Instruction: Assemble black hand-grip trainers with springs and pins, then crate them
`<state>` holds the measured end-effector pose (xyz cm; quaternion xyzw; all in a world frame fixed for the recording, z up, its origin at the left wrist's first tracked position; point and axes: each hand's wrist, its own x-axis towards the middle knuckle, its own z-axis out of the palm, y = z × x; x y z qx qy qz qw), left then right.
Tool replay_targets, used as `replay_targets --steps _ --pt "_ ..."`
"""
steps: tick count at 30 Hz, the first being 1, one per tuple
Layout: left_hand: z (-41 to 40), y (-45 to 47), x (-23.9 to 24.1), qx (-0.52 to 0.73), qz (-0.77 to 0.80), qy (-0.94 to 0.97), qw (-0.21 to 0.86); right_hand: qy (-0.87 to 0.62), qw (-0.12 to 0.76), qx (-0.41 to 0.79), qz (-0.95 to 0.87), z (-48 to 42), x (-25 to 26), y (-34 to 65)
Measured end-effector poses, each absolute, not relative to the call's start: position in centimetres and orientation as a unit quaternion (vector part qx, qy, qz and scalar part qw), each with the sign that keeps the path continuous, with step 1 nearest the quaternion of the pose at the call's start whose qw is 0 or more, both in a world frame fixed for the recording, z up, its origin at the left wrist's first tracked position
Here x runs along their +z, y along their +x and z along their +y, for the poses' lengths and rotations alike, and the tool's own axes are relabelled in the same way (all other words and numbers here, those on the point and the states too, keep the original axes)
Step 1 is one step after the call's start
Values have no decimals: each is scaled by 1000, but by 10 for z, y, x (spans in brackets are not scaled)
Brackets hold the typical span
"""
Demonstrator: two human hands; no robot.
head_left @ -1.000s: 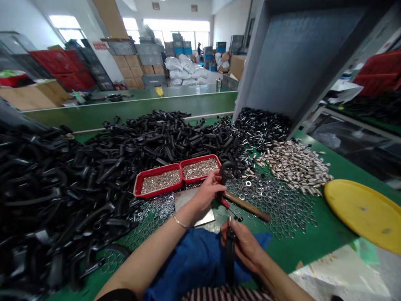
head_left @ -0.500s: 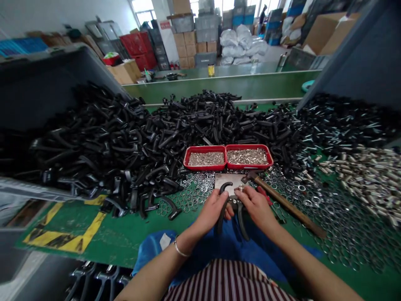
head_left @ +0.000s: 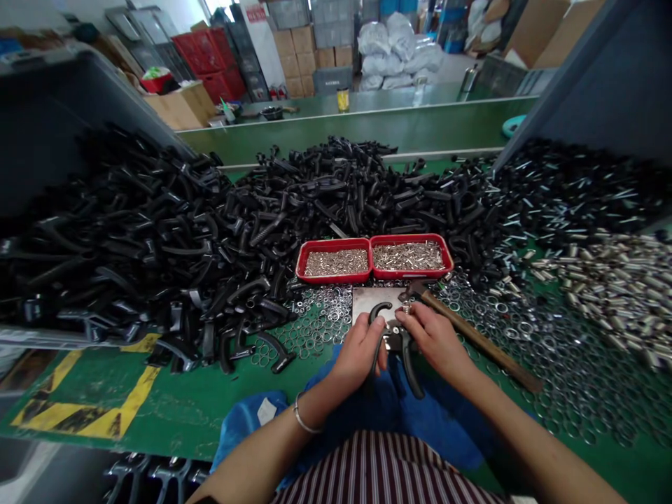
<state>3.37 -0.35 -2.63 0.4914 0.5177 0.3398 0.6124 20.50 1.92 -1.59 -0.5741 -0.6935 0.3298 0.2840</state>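
Note:
My left hand (head_left: 357, 353) is closed around a black two-armed piece with curved handles (head_left: 411, 371), joined near its middle by a metal pivot. One curved end pokes up above my left thumb. My right hand (head_left: 438, 343) pinches a small silver ribbed metal piece (head_left: 406, 308) between thumb and fingertips, just above the joint. Whether this piece touches the black one I cannot tell. Behind the hands lies a flat metal plate (head_left: 363, 301) on the green table. A wooden-handled hammer (head_left: 486, 346) rests to the right, its head at the plate's corner.
Two red trays (head_left: 333, 278) of tiny metal parts stand beyond the plate. Black curved parts (head_left: 210, 231) heap up behind and left. Metal rings (head_left: 318, 329) lie scattered on both sides. Silver cylinders (head_left: 619, 294) pile at right, near a grey bin wall (head_left: 593, 91).
The view has tilted down slightly, and most of the scene sits a little higher and further left. Both hands keep their grips. A red-handled item beside my right hand is now hidden.

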Motion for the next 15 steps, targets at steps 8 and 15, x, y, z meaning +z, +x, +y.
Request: replay_targets --steps 8,15 --pt "-4 34 -30 316 509 502 624 -559 256 347 -708 17 -15 204" --pt "-9 33 -19 293 522 558 575 -539 298 421 -666 3 -19 199"
